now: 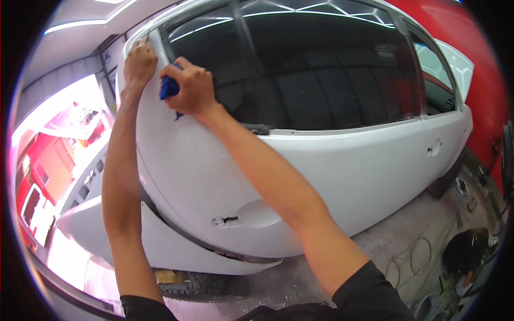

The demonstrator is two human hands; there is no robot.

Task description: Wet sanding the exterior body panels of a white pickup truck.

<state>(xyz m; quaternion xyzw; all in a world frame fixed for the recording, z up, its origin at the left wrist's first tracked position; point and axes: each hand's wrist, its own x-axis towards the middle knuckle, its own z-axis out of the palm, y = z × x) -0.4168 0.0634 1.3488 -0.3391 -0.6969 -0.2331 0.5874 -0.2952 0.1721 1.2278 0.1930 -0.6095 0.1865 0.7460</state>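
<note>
A white car body (348, 166) with dark side windows (326, 69) fills the middle of the view. My right hand (195, 88) is closed around a bunched blue cloth (169, 88). It is at the white panel just beside the window's left edge. Up and to the left, my left hand (141, 61) has its fingers bent together against the white window frame (155, 45). Whether anything small is between those fingers is hidden. Below my right forearm, the door has a recess with a handle opening (227, 220) and no handle fitted.
A loose-edged white bumper (198, 246) stands off the body at lower left. Cables (423, 257) coil on the dusty floor, and another person (466, 254) is low down at the lower right. Behind the car rises a red wall (455, 27).
</note>
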